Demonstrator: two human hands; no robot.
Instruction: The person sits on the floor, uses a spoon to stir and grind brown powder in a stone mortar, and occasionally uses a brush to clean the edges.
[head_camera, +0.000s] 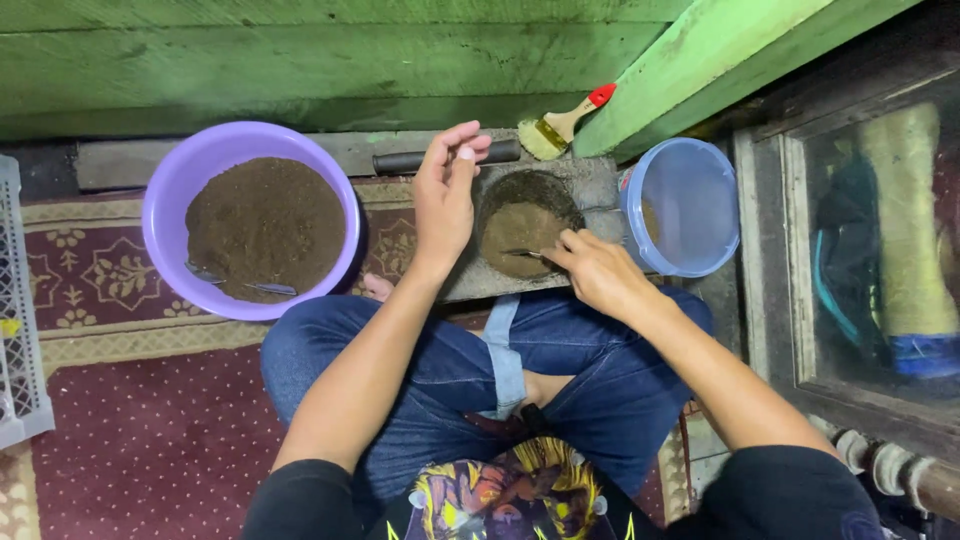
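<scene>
One spoon (522, 253), handle hidden.

I sit cross-legged on the floor, on a maroon patterned rug (130, 430) with a cream border. On the rug to my left stands a purple basin (250, 220) filled with dark brown powder, two spoons lying in it. In front of my knees a grey stone slab (590, 185) rests on the floor, its round hollow holding brown powder. Just beside the slab on my right stands a clear blue plastic container (685, 205). Behind the slab lie a dark cylindrical roller (420, 160) and a brush (565, 122) with a red-tipped handle. A white lattice crate (18, 320) sits at the rug's far left edge.
</scene>
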